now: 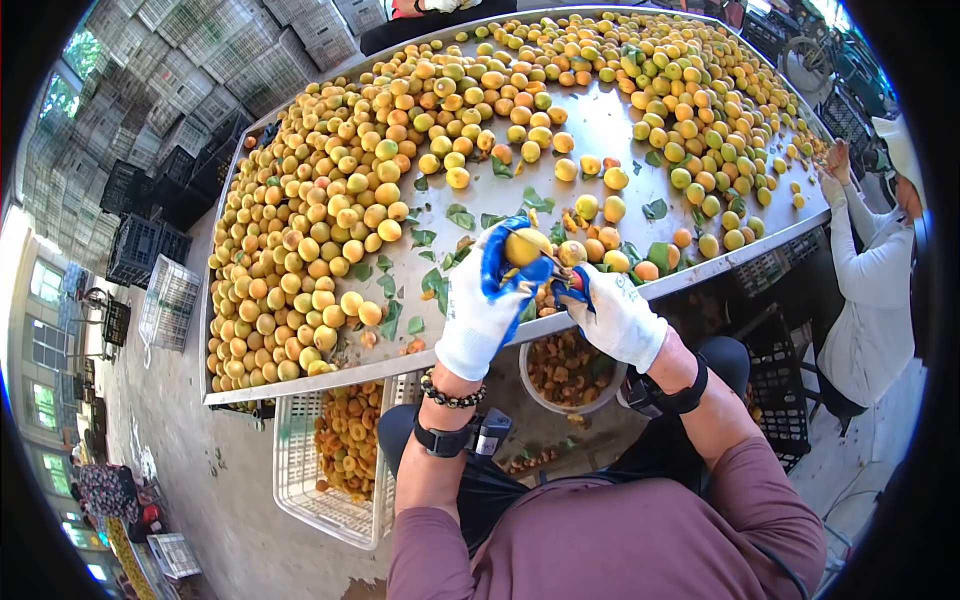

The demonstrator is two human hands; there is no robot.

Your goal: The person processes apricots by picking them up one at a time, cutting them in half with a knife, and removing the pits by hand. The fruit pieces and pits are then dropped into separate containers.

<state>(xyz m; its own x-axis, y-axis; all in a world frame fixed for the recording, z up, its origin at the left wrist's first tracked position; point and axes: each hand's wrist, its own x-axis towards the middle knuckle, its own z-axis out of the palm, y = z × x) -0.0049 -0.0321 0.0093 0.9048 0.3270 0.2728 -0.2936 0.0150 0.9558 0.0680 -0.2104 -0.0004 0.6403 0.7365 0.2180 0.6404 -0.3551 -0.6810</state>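
Observation:
My left hand, in a white glove with blue palm and fingers, holds a yellow fruit above the front edge of the metal table. Close beside it, my right hand, gloved the same way, has its fingers closed round a small tool with a red part, mostly hidden by the fingers; its tip points toward the fruit. Whole yellow-orange fruits and green leaves lie on the table around and beyond my hands.
Below the table edge stand a white bucket of fruit pieces and a white crate holding halved fruit. A co-worker is at the right side. Black crates stand at the right, and stacked crates at the back left.

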